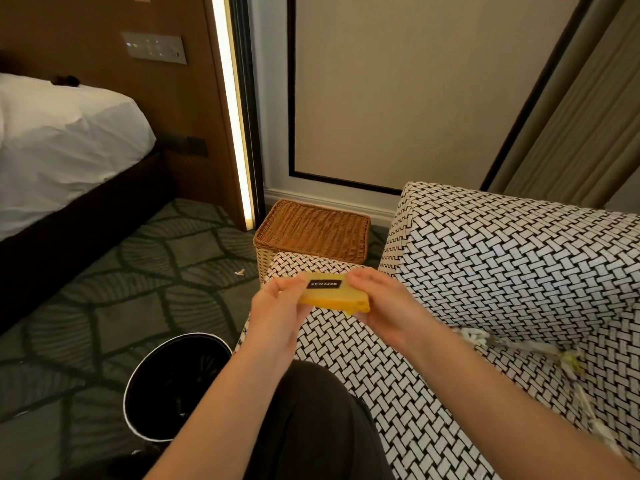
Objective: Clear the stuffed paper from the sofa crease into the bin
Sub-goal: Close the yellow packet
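A bed (62, 140) with white sheets and a dark base fills the left, against a wood wall with a switch panel (154, 48). Below it spreads a leaf-patterned carpet (104, 306), where a small pale scrap (239, 271) lies. The black bin (166, 382) stands open on the carpet, just left of the person's dark-clad knee and below the left forearm.

The left hand (277, 306) and the right hand (388, 303) meet over the front of the seat, forearms reaching forward and converging. Between them is a flat yellow packet (332, 296) with a black label, one corner crumpled. Each grip is closed on an end of it, thumb on one face and fingers on the other.

Behind the hands a wicker basket (311, 226) sits by the wall. The black-and-white woven sofa (502, 258) takes up the right. The stuffed paper (540, 348), pale with yellowish bits, is wedged along the sofa crease, well right of both hands and touched by neither. A curtain (588, 116) hangs beyond.
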A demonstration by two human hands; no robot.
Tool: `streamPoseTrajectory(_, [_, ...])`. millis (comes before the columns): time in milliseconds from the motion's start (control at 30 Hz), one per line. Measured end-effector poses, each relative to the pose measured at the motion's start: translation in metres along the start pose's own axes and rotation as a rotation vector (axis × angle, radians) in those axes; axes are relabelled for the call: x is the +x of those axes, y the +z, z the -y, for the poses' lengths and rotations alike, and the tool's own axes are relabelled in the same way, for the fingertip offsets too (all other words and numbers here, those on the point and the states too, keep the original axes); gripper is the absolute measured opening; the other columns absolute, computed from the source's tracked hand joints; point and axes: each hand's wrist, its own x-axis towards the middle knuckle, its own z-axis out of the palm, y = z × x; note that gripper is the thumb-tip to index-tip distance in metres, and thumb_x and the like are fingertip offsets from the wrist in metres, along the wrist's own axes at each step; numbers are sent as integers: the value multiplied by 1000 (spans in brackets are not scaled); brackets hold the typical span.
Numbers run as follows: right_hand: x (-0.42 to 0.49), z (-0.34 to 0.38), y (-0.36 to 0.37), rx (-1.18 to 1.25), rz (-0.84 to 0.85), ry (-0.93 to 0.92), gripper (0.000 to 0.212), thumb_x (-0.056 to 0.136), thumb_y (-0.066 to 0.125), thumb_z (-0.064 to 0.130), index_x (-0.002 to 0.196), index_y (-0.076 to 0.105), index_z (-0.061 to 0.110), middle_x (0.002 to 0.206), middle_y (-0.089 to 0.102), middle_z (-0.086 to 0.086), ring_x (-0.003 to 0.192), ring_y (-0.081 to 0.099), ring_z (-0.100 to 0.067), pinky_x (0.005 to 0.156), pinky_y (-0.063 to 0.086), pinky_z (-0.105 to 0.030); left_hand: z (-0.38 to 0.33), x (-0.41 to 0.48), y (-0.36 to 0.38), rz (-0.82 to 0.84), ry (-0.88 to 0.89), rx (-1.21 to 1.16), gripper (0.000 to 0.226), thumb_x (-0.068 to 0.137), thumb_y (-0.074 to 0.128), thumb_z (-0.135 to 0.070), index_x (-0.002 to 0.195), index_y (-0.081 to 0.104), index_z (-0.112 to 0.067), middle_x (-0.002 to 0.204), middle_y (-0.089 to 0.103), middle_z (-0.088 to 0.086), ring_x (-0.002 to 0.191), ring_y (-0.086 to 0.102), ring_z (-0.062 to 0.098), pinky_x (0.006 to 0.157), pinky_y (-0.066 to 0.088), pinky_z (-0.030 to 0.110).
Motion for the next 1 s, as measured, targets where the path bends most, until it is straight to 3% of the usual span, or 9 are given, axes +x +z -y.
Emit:
streamPoseTrajectory(167, [42, -14, -4, -151, -133, -121, 63, 84, 63, 6, 136, 36, 28, 119, 56, -6, 99, 62, -25, 77, 57, -42, 21, 49, 2, -166, -80, -23, 10, 89, 57, -10, 97, 51, -10, 108, 58, 14, 93, 61, 19, 71, 53, 25])
streamPoseTrajectory(300, [84, -28, -4, -45, -242, -20, 42, 85, 63, 9, 125, 50, 9, 107, 63, -8, 92, 63, -21, 61, 53, -30, 39, 88, 8, -261, -34, -27, 20, 85, 61, -8, 92, 48, -22, 106, 57, 14, 95, 62, 24, 71, 52, 30])
streamPoseTrajectory(433, [135, -36, -3, 57, -196, 115, 20, 90, 56, 11, 110, 56, 13, 107, 65, -9, 98, 62, -24, 67, 52, -32, 52, 137, 9, -283, 30, 28, 25, 84, 62, -13, 95, 47, -30, 103, 58, 12, 91, 62, 24, 71, 54, 34])
streamPoseTrajectory(567, [188, -34, -5, -10, -336, 100, 15, 92, 54, 13, 104, 55, 20, 106, 61, -6, 96, 59, -25, 74, 55, -38, 70, 174, -3, -194, 224, 435, 18, 91, 53, -27, 108, 51, -26, 100, 64, 4, 86, 60, 13, 72, 49, 28])
streamPoseTrajectory(633, [223, -33, -7, -59, -404, 54, 19, 92, 53, 12, 108, 55, 21, 108, 60, -6, 97, 59, -24, 83, 54, -42, 81, 199, -17, -140, 322, 832, 25, 94, 44, -35, 114, 54, -26, 102, 65, -10, 90, 53, -1, 100, 38, 35])
streamPoseTrajectory(700, [256, -33, -9, -77, -465, 24, 20, 91, 54, 11, 110, 57, 18, 111, 60, -8, 96, 60, -24, 79, 55, -38, 83, 218, -22, -129, 389, 1033, 31, 94, 40, -40, 118, 55, -27, 103, 61, -17, 93, 44, -8, 111, 25, 38])
streamPoseTrajectory(767, [287, -30, -11, -41, -518, -2, 29, 91, 54, 9, 120, 56, 14, 113, 59, -10, 95, 60, -25, 74, 54, -36, 84, 235, -18, -158, 443, 1115, 34, 93, 40, -43, 121, 54, -30, 111, 62, -16, 104, 48, -2, 111, 27, 36])
streamPoseTrajectory(833, [317, -27, -10, -29, -532, -57, 33, 92, 53, 9, 124, 53, 15, 113, 58, -11, 98, 59, -26, 80, 54, -39, 86, 250, -14, -187, 511, 1192, 35, 93, 38, -46, 122, 53, -33, 117, 60, -17, 112, 49, 2, 112, 23, 31])
streamPoseTrajectory(1000, [378, -34, -23, -46, -593, -84, 36, 93, 50, 8, 128, 50, 16, 113, 57, -11, 98, 58, -25, 88, 52, -43, 92, 278, -13, -217, 560, 1263, 35, 93, 34, -49, 118, 55, -35, 118, 58, -20, 112, 47, -4, 109, 16, 25])
